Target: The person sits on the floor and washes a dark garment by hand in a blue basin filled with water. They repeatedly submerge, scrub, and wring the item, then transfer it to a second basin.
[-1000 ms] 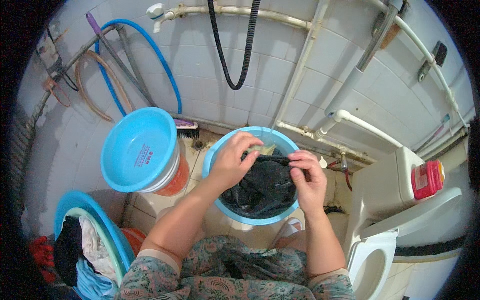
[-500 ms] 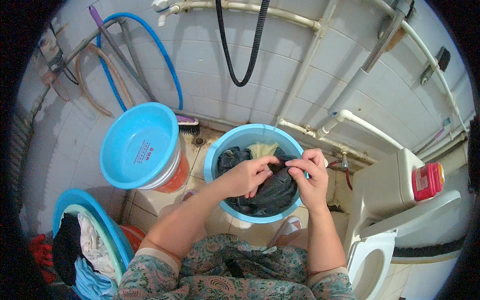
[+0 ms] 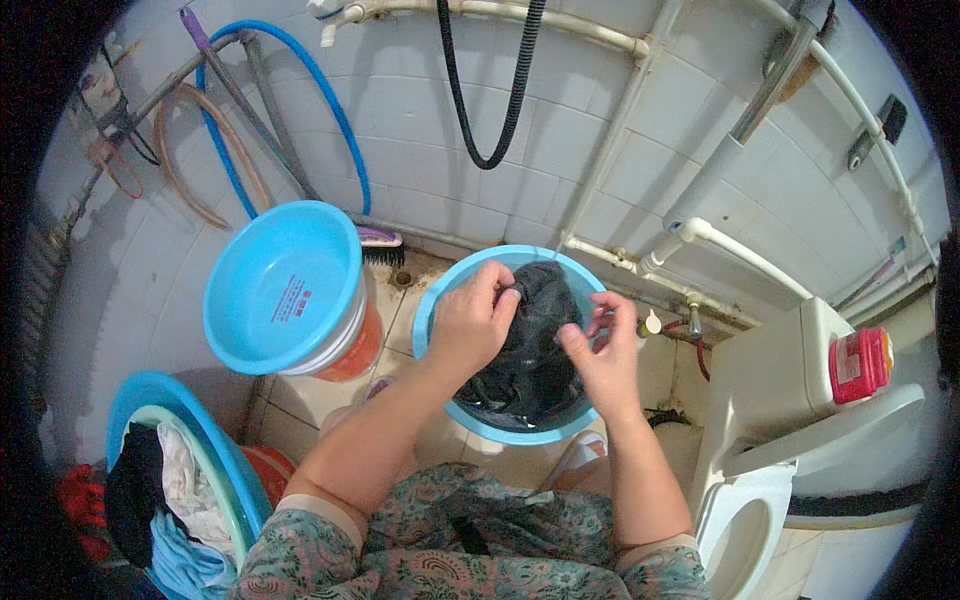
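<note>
A light blue basin (image 3: 438, 402) stands on the floor before me, with wet, dark garment cloth (image 3: 535, 360) heaped in it. My left hand (image 3: 472, 318) pinches a fold of this dark cloth between thumb and fingers, above the basin's left half. Over the right side hovers my right hand (image 3: 606, 358), its thumb and fingers apart and nothing between them. Its fingertips are close to the cloth; whether they touch it I cannot tell.
At left, a blue basin (image 3: 285, 300) rests on a bucket (image 3: 350, 340). Nearer, clothes (image 3: 190, 480) fill stacked basins. A toilet (image 3: 745, 510) stands at right. A black hose (image 3: 487, 160) hangs from above, and a scrub brush (image 3: 380, 245) lies by the wall.
My hands have moved apart, the right one letting go of the dark cloth and the left moving up and left. The pale yellow cloth in the basin is now hidden from view.
</note>
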The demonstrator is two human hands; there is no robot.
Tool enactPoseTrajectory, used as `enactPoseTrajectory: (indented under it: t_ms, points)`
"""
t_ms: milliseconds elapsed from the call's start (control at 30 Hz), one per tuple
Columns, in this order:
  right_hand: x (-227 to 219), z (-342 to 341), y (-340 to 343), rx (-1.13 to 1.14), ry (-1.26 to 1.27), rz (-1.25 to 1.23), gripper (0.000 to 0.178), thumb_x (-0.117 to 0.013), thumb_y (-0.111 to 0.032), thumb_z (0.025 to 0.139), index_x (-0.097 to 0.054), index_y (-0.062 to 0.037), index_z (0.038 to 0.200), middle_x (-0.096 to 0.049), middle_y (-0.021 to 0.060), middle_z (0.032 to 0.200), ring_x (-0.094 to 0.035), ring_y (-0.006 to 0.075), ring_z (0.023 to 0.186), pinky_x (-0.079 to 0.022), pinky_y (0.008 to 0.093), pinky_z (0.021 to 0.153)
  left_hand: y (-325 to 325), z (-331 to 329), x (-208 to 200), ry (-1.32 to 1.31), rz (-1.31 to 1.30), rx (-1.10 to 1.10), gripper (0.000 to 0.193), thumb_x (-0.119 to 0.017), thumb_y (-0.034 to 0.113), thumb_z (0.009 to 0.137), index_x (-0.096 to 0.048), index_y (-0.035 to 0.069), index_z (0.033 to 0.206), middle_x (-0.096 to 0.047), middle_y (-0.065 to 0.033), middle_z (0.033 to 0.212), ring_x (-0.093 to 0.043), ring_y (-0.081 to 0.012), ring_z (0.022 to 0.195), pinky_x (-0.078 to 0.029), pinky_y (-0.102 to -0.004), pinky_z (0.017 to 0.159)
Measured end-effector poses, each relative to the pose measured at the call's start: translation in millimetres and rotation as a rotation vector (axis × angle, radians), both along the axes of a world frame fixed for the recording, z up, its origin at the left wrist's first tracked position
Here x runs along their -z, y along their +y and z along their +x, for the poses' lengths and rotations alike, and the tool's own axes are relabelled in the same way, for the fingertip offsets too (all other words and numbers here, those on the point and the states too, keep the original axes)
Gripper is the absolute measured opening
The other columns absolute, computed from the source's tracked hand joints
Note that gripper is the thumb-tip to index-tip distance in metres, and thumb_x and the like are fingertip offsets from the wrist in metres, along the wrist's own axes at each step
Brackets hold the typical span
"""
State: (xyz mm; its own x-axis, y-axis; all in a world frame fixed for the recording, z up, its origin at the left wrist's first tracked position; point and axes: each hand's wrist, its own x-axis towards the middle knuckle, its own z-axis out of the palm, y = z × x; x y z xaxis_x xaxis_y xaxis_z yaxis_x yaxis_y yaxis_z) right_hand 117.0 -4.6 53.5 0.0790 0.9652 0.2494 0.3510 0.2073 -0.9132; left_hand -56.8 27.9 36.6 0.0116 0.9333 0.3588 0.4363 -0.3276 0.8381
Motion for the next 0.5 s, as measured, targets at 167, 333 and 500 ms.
enactPoseTrajectory:
  t_ms: [167,333,500]
  points:
    - [28,-9,8,0.001,-0.132,-0.085,0.049,-0.07,-0.022,0.076,-0.046,-0.0002,0.113,-0.056,0.012,0.094,-0.056,0.0181,0.083,-0.046,0.0304,0.075,-4,10,1,-0.155,-0.09,0.07,0.015,-0.056,0.011,0.084,-0.05,0.004,0.096,-0.06,-0.0129,0.078,-0.06,-0.0266,0.071,-0.046,-0.0364,0.065]
    - [33,19,14,-0.061,-0.121,-0.207,0.026,-0.059,-0.004,0.084,-0.053,0.0018,0.109,-0.063,0.0065,0.09,-0.057,0.01,0.082,-0.045,0.0232,0.073,17,-18,-5,-0.605,0.101,0.094,0.012,-0.047,0.006,0.09,-0.045,0.003,0.102,-0.049,-0.0013,0.082,-0.046,-0.0067,0.073,-0.04,-0.0224,0.066]
    - [17,38,17,-0.109,0.421,-0.453,0.025,-0.056,0.003,0.083,-0.055,-0.0035,0.107,-0.062,0.0011,0.088,-0.058,0.0106,0.078,-0.045,0.0214,0.07,31,-59,-13,-1.355,-0.095,0.197,0.015,-0.043,0.009,0.094,-0.047,0.004,0.107,-0.059,-0.0111,0.098,-0.059,-0.0211,0.094,-0.049,-0.0344,0.084]
